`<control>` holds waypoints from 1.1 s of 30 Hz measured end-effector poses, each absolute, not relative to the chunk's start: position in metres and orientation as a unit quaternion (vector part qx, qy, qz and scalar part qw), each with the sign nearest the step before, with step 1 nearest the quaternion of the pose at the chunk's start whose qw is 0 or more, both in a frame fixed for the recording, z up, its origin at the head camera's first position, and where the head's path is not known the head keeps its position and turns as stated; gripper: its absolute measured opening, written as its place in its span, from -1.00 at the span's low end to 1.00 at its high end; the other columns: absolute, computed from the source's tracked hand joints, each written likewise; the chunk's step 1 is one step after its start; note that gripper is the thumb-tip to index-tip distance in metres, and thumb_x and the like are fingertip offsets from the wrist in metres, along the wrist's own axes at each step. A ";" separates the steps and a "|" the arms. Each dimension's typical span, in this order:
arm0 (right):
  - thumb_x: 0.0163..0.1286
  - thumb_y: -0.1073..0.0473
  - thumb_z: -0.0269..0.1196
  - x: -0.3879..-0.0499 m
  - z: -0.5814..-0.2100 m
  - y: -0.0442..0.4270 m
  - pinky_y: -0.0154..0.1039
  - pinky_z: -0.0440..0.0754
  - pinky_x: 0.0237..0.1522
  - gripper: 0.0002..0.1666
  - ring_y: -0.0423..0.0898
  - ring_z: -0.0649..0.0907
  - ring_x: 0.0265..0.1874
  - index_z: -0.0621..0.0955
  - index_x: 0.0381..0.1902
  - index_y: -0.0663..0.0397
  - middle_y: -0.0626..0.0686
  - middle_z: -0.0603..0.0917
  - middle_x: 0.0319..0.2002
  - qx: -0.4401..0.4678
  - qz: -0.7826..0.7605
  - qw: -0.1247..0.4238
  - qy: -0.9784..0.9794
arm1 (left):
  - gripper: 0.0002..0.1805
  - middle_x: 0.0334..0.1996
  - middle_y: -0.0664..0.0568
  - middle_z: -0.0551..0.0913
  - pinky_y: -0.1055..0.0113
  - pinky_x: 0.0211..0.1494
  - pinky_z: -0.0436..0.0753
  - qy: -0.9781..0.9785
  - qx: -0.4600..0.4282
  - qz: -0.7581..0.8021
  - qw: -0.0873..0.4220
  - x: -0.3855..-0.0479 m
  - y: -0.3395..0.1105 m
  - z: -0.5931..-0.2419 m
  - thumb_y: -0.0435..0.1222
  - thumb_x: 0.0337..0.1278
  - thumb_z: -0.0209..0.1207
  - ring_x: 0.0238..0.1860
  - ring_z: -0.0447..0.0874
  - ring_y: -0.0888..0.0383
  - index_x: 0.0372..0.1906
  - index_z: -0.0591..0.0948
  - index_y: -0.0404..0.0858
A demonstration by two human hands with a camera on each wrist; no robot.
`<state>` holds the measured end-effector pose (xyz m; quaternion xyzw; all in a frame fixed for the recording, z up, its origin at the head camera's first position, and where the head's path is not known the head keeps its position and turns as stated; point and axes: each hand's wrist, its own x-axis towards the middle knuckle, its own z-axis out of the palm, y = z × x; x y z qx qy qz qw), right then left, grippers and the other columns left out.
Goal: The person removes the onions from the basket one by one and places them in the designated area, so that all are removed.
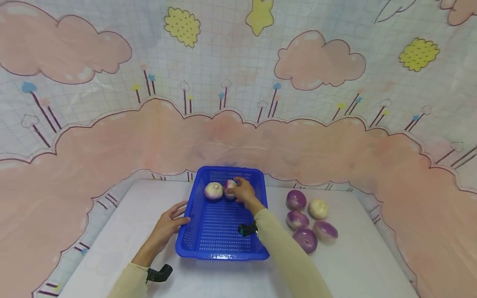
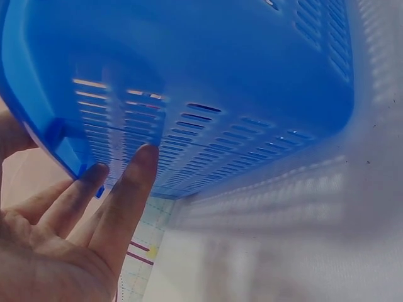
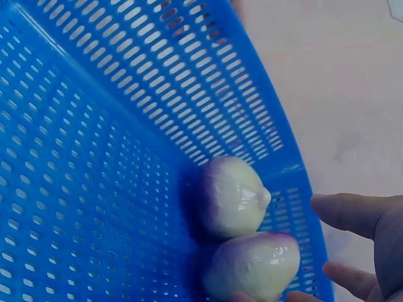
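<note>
A blue plastic basket (image 1: 223, 255) with slotted walls stands on the white table. Two purple-and-white turnips lie side by side at its far end: the left turnip (image 1: 213, 191) and the right turnip (image 1: 228, 189). My left hand (image 1: 166, 227) holds the basket's left side, thumb over the rim and fingers (image 2: 129, 201) along the outer wall. Over the right turnip is my right hand (image 1: 244, 191). In the right wrist view its thumb and fingers are spread, the thumb (image 3: 346, 212) apart from the turnips (image 3: 255, 267); the lower fingertips are partly cut off.
Several more turnips lie grouped on the table to the right of the basket, among them a pale turnip (image 1: 318, 209) and a purple turnip (image 1: 305, 240). A cloth backdrop (image 1: 238, 140) with printed clouds rises behind the table (image 1: 357, 256).
</note>
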<state>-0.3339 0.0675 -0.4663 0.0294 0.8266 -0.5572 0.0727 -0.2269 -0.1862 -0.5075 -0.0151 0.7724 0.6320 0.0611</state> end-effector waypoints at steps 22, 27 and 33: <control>0.04 0.18 0.45 -0.348 -0.478 0.049 0.06 0.44 0.33 -0.22 0.22 0.52 0.25 0.50 0.27 0.15 0.29 0.57 0.22 -0.040 -0.447 0.000 0.894 | -0.27 0.44 -0.30 0.31 -0.15 0.22 0.58 0.773 -0.015 0.633 0.049 -0.222 -0.177 -0.511 -0.28 0.25 0.19 0.31 0.46 -0.30 0.49 0.21 -0.16; 0.01 0.18 0.48 -0.342 -0.478 0.051 0.11 0.47 0.29 -0.21 0.26 0.51 0.23 0.52 0.25 0.15 0.37 0.51 0.21 -0.046 -0.414 -0.006 0.909 | -0.27 0.44 -0.27 0.32 -0.14 0.22 0.57 0.770 -0.020 0.636 0.042 -0.215 -0.174 -0.513 -0.29 0.25 0.20 0.33 0.45 -0.30 0.49 0.22 -0.13; -0.04 0.18 0.51 -0.333 -0.477 0.054 0.09 0.53 0.22 -0.28 0.24 0.55 0.14 0.58 0.15 0.19 0.36 0.56 0.10 -0.079 -0.380 -0.008 0.922 | -0.28 0.44 -0.28 0.32 -0.16 0.23 0.56 0.775 -0.024 0.631 0.032 -0.207 -0.169 -0.517 -0.29 0.26 0.19 0.33 0.45 -0.30 0.49 0.22 -0.13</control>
